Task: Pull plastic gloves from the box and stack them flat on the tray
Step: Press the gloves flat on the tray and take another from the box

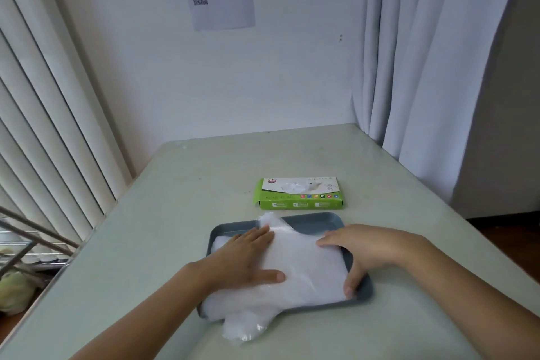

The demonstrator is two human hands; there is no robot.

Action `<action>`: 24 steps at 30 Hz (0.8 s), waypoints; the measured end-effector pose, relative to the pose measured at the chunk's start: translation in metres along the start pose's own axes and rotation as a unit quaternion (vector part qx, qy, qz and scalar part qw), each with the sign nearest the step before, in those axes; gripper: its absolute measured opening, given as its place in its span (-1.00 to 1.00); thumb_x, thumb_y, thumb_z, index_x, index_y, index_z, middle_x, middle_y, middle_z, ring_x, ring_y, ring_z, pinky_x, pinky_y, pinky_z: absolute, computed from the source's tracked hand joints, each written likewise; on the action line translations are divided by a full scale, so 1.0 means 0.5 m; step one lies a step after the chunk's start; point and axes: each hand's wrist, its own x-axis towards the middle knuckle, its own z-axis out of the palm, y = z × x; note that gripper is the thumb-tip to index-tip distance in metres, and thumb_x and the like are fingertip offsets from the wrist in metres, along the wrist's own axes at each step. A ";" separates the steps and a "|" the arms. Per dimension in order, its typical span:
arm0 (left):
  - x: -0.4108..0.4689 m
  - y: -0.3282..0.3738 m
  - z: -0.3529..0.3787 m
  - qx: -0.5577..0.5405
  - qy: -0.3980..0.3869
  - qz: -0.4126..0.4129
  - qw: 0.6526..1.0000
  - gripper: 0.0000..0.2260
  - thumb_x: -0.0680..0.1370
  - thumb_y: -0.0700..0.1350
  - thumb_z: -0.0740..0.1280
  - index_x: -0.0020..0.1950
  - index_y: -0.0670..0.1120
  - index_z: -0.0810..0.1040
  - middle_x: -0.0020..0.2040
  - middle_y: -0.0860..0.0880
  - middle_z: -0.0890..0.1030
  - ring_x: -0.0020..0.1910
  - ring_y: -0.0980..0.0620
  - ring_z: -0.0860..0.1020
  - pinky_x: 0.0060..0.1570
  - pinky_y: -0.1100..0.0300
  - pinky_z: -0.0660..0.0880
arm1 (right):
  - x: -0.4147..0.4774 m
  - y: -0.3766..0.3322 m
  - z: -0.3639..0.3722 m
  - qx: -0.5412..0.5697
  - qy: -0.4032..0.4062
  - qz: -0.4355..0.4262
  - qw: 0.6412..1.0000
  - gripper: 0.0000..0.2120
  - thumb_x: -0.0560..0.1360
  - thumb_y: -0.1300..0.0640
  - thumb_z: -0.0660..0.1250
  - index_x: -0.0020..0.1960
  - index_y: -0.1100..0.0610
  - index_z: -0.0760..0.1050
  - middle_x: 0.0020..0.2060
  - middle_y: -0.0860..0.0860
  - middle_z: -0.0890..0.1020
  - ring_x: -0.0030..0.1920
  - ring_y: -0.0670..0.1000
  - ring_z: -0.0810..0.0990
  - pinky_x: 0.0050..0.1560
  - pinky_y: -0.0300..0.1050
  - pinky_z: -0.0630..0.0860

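A grey-blue tray (324,221) lies on the table in front of me. A stack of clear plastic gloves (306,272) covers most of it, and the near end hangs over the tray's front edge. My left hand (248,257) presses flat on the left side of the stack, fingers straight. On the stack's right edge rests my right hand (362,248), fingers straight, its thumb down by the tray's right rim. Behind the tray sits the green and white glove box (299,194), with a bit of plastic showing at its top opening.
The pale green table (204,184) stands against a white wall. Vertical blinds run along the left edge, and a white curtain (423,67) hangs at the right back corner. A metal rack is low on the left, beside the table.
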 end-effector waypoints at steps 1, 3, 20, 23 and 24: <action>0.000 -0.006 -0.012 -0.021 0.009 -0.008 1.000 -0.29 0.49 0.33 0.25 0.54 0.03 0.17 0.54 0.10 0.18 0.50 0.11 0.18 0.44 0.23 0.08 | 0.009 0.004 -0.011 0.014 0.007 -0.002 1.000 -0.24 0.30 -0.09 0.55 0.43 -0.06 0.33 0.34 -0.16 0.42 0.32 -0.08 0.39 0.27 -0.23 0.34; 0.007 -0.015 -0.034 -0.063 0.029 -0.013 0.998 -0.46 0.49 0.30 0.29 0.38 0.08 0.39 0.35 0.14 0.45 0.30 0.14 0.43 0.29 0.28 0.31 | 0.033 0.020 -0.033 0.064 0.057 -0.012 0.996 -0.48 0.35 -0.07 0.52 0.26 -0.05 0.49 0.16 -0.14 0.55 0.15 -0.08 0.51 0.14 -0.23 0.43; 0.264 -0.055 -0.102 -0.135 0.066 -0.087 0.985 -0.54 0.63 -0.01 0.21 0.52 -0.04 0.25 0.48 -0.03 0.34 0.41 -0.03 0.35 0.34 0.19 0.23 | 0.301 0.071 -0.055 0.210 0.305 -0.070 0.926 -0.71 0.39 0.10 0.50 0.10 0.05 0.62 0.05 -0.06 0.58 0.07 -0.05 0.54 0.02 -0.32 0.37; 0.286 -0.051 -0.085 -0.134 0.094 -0.082 0.983 -0.59 0.64 -0.06 0.19 0.49 -0.07 0.30 0.45 -0.05 0.38 0.37 -0.05 0.38 0.28 0.22 0.26 | 0.316 0.076 -0.051 0.232 0.359 -0.037 0.903 -0.93 0.47 0.18 0.41 -0.11 0.13 0.67 -0.16 -0.02 0.66 -0.09 -0.02 0.60 -0.03 -0.18 0.47; 0.292 -0.050 -0.081 -0.134 0.110 -0.083 0.981 -0.62 0.63 -0.07 0.21 0.45 -0.09 0.35 0.41 -0.06 0.42 0.33 -0.05 0.41 0.25 0.21 0.29 | 0.320 0.079 -0.052 0.238 0.369 -0.023 0.898 -0.92 0.48 0.18 0.40 -0.13 0.12 0.67 -0.20 -0.04 0.66 -0.13 -0.04 0.60 -0.05 -0.16 0.48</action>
